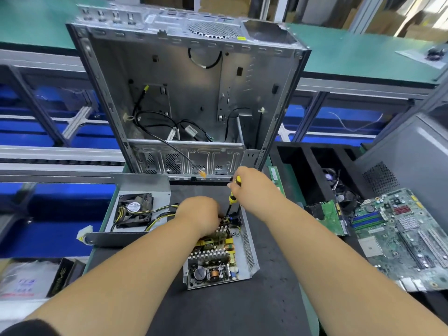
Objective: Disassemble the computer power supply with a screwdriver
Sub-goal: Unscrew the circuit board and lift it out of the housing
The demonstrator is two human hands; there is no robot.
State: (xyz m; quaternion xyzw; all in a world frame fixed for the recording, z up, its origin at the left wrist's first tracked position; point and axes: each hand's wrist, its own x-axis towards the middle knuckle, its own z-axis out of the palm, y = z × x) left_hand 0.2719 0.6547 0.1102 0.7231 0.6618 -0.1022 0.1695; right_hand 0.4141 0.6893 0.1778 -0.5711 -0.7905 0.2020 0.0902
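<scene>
The opened power supply lies on the black mat, its circuit board with heat sinks, coil and capacitor exposed. My right hand grips the yellow-and-black screwdriver, its tip pointing down into the far end of the board. My left hand rests on the far part of the board, fingers curled down among the wires; what they hold is hidden. The removed cover with its fan lies to the left, still joined by yellow and black wires.
An empty grey computer case stands open just beyond the mat. A motherboard and a green board lie at the right beside a black compartment tray. Bags and a box sit at the lower left.
</scene>
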